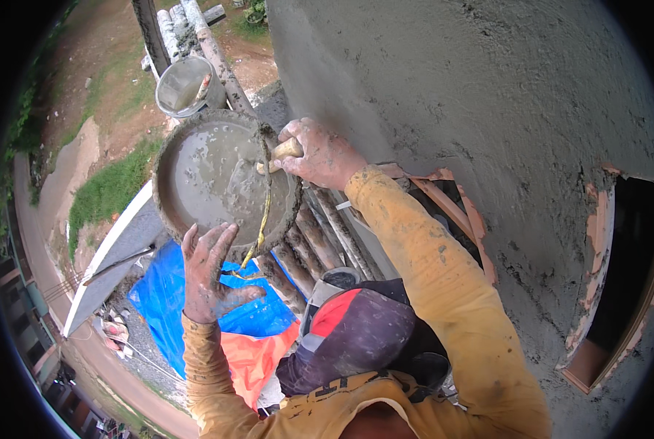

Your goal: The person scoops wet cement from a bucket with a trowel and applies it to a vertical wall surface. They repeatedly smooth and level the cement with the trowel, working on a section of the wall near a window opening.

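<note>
A round, mortar-crusted basin holds wet grey cement in front of me. My right hand is closed around the wooden handle of a trowel at the basin's right side; its blade is hidden. At the near left rim is my left hand, its fingers spread and fingertips over the edge; whether they press on it I cannot tell. A yellow rope runs across the basin's right part and hangs over the near rim. Both hands are smeared with cement.
Wooden poles lie under the basin. A clear bucket with a tool in it stands beyond. Freshly plastered wall rises at right, with a framed opening. Blue tarp and orange sheet lie below, left.
</note>
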Demonstrator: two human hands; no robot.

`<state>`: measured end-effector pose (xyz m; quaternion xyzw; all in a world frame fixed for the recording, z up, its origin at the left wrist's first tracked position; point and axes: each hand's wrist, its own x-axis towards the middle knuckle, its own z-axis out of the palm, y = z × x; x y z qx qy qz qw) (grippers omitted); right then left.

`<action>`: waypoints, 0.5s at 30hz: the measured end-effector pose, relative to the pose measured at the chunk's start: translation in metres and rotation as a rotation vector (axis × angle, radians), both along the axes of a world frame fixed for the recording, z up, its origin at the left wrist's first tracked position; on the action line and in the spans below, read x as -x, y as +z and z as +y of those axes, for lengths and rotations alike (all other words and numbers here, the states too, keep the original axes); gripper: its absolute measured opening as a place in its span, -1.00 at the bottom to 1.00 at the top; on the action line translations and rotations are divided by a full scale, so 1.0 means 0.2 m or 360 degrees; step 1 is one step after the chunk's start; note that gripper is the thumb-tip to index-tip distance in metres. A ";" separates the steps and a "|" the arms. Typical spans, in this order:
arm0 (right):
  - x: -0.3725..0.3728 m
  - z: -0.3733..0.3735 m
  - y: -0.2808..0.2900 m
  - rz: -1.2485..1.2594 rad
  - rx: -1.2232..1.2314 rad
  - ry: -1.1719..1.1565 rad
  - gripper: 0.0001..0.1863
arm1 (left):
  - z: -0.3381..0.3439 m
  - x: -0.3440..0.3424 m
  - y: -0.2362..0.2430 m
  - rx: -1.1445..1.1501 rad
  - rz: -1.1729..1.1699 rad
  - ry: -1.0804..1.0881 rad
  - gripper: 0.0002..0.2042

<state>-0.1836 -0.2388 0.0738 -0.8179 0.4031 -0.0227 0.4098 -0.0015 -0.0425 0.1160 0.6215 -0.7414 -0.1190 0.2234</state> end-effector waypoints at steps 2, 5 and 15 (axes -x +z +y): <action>0.01 0.10 0.04 0.0138 0.0302 0.0193 -0.57 | 0.14 -0.01 -0.11 -0.0048 0.0008 0.0052 -0.55; -0.04 0.20 0.12 0.0347 0.0545 0.0434 -0.62 | 0.10 -0.04 -0.15 0.0336 0.0153 0.0485 -0.72; -0.09 0.15 0.45 0.0533 0.0690 0.1057 -0.70 | -0.18 -0.76 -0.55 0.0028 -0.0258 0.1303 -0.67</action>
